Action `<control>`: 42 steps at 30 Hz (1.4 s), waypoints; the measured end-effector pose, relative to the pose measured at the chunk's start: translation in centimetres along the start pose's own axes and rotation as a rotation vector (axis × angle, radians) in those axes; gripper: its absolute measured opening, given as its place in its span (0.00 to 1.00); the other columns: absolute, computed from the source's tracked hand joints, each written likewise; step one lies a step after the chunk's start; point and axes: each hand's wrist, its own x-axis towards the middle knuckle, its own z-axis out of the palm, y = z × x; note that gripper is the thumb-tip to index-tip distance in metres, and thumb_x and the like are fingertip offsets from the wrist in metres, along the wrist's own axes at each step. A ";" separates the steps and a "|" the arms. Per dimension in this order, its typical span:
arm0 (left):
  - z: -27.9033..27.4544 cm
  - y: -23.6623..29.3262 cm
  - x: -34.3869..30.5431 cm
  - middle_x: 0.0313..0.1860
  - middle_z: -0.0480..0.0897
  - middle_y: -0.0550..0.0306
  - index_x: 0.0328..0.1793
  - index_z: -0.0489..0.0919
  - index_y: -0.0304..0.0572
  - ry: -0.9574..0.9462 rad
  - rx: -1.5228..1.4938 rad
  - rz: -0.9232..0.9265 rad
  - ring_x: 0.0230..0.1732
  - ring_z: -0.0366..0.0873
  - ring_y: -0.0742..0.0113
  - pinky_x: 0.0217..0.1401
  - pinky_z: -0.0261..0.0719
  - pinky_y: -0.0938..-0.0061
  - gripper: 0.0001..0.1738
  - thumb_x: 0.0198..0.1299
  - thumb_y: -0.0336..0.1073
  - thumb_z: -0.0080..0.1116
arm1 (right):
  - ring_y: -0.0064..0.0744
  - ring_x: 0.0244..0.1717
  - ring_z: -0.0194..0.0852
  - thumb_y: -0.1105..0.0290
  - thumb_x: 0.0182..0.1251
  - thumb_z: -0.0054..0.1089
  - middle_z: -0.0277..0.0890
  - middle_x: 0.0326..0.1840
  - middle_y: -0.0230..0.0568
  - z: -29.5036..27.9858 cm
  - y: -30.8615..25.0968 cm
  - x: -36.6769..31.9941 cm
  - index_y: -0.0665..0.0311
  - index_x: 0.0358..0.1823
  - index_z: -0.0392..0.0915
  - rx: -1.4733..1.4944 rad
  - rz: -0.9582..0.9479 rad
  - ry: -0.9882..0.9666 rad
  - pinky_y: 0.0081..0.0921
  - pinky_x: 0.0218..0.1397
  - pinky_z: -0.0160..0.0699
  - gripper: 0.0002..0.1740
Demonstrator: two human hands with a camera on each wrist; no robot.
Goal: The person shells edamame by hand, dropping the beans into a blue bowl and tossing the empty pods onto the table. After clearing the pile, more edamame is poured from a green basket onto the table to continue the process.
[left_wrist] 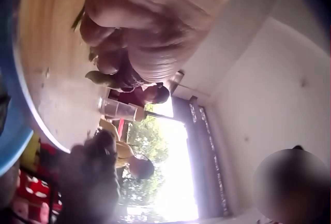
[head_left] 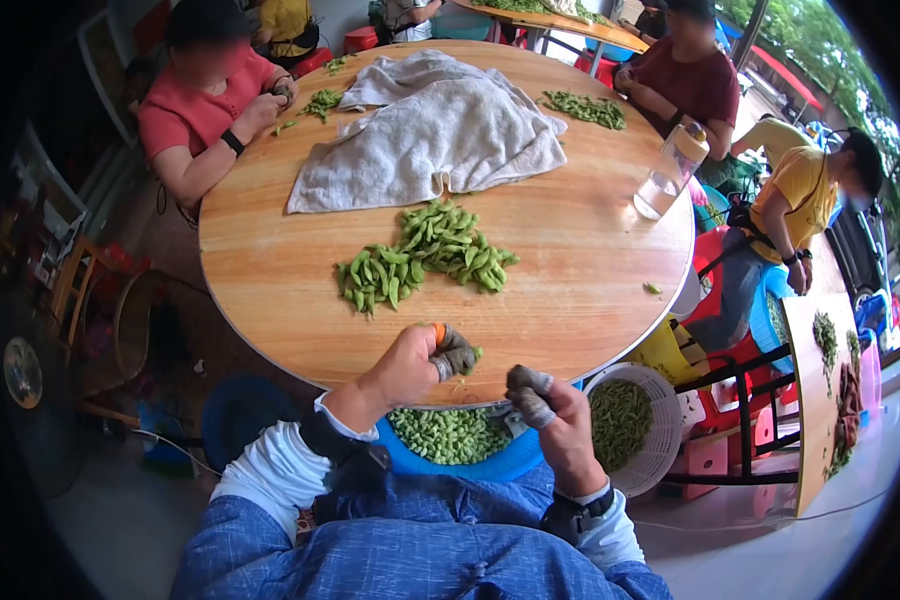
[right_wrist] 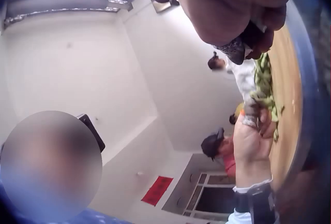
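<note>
My left hand is above the near edge of the round wooden table, gripping a green soybean pod. One end of the pod pokes out past the fingers in the left wrist view. Grey wrapping covers the left thumb, with an orange band beside it. Further right, my right hand is over the rim of a blue basin of shelled green beans. Its fingers curl in, the thumb wrapped in grey, and no pod shows in them. A pile of pods lies ahead on the table.
A white perforated basket with green pods stands right of the basin. A grey towel covers a mound mid-table. A water bottle stands near the right edge. Other people sit around, including a person in red at left.
</note>
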 end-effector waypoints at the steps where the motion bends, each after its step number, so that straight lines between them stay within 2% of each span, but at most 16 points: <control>1: 0.4 0.1 -0.5 0.26 0.75 0.66 0.31 0.74 0.35 -0.002 -0.014 -0.005 0.29 0.69 0.80 0.35 0.69 0.84 0.03 0.54 0.27 0.51 | 0.19 0.40 0.69 0.76 0.58 0.52 0.73 0.41 0.33 0.8 -0.4 0.4 0.72 0.46 0.71 -0.008 0.040 -0.016 0.16 0.45 0.67 0.14; 4: 0.9 -0.5 -1.5 0.27 0.76 0.63 0.32 0.74 0.35 -0.115 -0.112 -0.044 0.28 0.71 0.80 0.32 0.68 0.86 0.08 0.54 0.33 0.54 | 0.17 0.37 0.69 0.74 0.58 0.52 0.73 0.38 0.31 1.6 -0.8 0.9 0.71 0.45 0.72 0.051 0.112 -0.079 0.14 0.42 0.67 0.13; 8: 0.6 -0.2 -1.5 0.26 0.76 0.64 0.32 0.74 0.35 -0.201 -0.098 -0.043 0.28 0.71 0.80 0.32 0.68 0.86 0.08 0.54 0.34 0.55 | 0.13 0.33 0.67 0.71 0.58 0.53 0.74 0.34 0.28 1.4 -0.4 0.8 0.69 0.42 0.73 0.137 0.136 -0.139 0.12 0.36 0.65 0.12; 11: 0.8 0.1 -1.5 0.26 0.76 0.65 0.31 0.75 0.35 -0.225 -0.091 -0.037 0.28 0.71 0.80 0.32 0.68 0.86 0.08 0.54 0.34 0.55 | 0.12 0.32 0.66 0.71 0.58 0.53 0.74 0.33 0.27 1.5 -0.7 0.5 0.69 0.41 0.73 0.107 0.138 -0.115 0.11 0.34 0.63 0.12; 17: 0.5 0.3 -1.6 0.25 0.76 0.65 0.31 0.75 0.35 -0.245 -0.032 -0.042 0.29 0.70 0.80 0.33 0.67 0.85 0.07 0.53 0.33 0.55 | 0.14 0.33 0.68 0.72 0.57 0.53 0.74 0.33 0.29 1.5 -0.7 0.5 0.69 0.40 0.73 0.125 0.152 -0.138 0.12 0.36 0.65 0.11; 20: 0.3 0.7 -1.8 0.26 0.76 0.65 0.32 0.74 0.35 -0.263 -0.001 -0.041 0.29 0.70 0.81 0.33 0.67 0.85 0.07 0.53 0.32 0.56 | 0.14 0.25 0.63 0.66 0.55 0.56 0.72 0.27 0.27 2.4 -1.1 0.5 0.68 0.38 0.74 0.089 0.126 -0.104 0.11 0.27 0.59 0.13; 23: 0.2 0.4 -1.8 0.26 0.76 0.66 0.32 0.74 0.35 -0.288 -0.017 -0.023 0.29 0.69 0.81 0.33 0.67 0.85 0.07 0.52 0.32 0.56 | 0.14 0.25 0.64 0.66 0.55 0.56 0.72 0.27 0.28 2.7 -1.4 0.4 0.68 0.37 0.74 0.098 0.121 -0.116 0.12 0.28 0.59 0.13; 26: 0.1 0.5 -1.8 0.26 0.76 0.64 0.31 0.74 0.34 -0.295 -0.079 -0.069 0.29 0.70 0.79 0.34 0.69 0.84 0.02 0.52 0.24 0.50 | 0.18 0.38 0.69 0.75 0.58 0.52 0.74 0.38 0.32 1.9 -0.7 0.6 0.70 0.43 0.72 0.110 0.140 -0.174 0.16 0.44 0.67 0.12; 29: -0.1 -0.1 -1.6 0.26 0.75 0.67 0.32 0.74 0.36 -0.294 -0.122 -0.067 0.28 0.68 0.82 0.31 0.66 0.87 0.07 0.53 0.32 0.55 | 0.18 0.38 0.69 0.75 0.58 0.52 0.74 0.37 0.32 2.1 -0.2 0.8 0.71 0.42 0.72 0.066 0.147 -0.131 0.16 0.44 0.67 0.11; 32: -0.2 -0.3 -1.5 0.25 0.74 0.69 0.32 0.74 0.36 -0.282 -0.142 -0.071 0.27 0.68 0.83 0.30 0.66 0.87 0.07 0.55 0.33 0.53 | 0.18 0.36 0.70 0.74 0.58 0.52 0.74 0.35 0.32 2.3 0.6 1.4 0.71 0.41 0.72 0.049 0.146 -0.096 0.16 0.42 0.68 0.10; 35: 0.2 0.6 -1.5 0.22 0.73 0.67 0.32 0.74 0.36 -0.218 -0.103 -0.101 0.25 0.68 0.82 0.28 0.66 0.86 0.09 0.53 0.35 0.56 | 0.18 0.34 0.70 0.74 0.58 0.52 0.74 0.33 0.32 2.6 0.4 1.7 0.70 0.40 0.72 0.051 0.154 -0.043 0.16 0.40 0.68 0.09; 38: 0.7 3.6 -2.0 0.20 0.73 0.61 0.32 0.73 0.36 -0.094 0.748 0.101 0.23 0.70 0.76 0.29 0.68 0.84 0.12 0.50 0.38 0.58 | 0.18 0.33 0.70 0.73 0.58 0.51 0.74 0.32 0.32 2.7 0.4 2.1 0.70 0.39 0.72 0.063 0.139 -0.005 0.15 0.38 0.68 0.09; 39: 0.9 2.6 -2.0 0.23 0.73 0.52 0.32 0.73 0.34 -0.020 0.855 0.234 0.26 0.74 0.64 0.30 0.71 0.77 0.11 0.43 0.32 0.60 | 0.18 0.32 0.70 0.73 0.58 0.51 0.74 0.32 0.32 2.7 0.3 2.2 0.70 0.39 0.72 0.048 0.129 -0.011 0.15 0.38 0.68 0.09; 42: 1.4 2.0 -2.4 0.30 0.75 0.46 0.33 0.73 0.32 -0.007 1.274 0.473 0.31 0.74 0.54 0.32 0.73 0.70 0.15 0.34 0.26 0.56 | 0.19 0.32 0.70 0.74 0.59 0.51 0.75 0.33 0.33 2.7 0.2 2.1 0.71 0.39 0.72 0.022 0.108 -0.022 0.16 0.37 0.69 0.09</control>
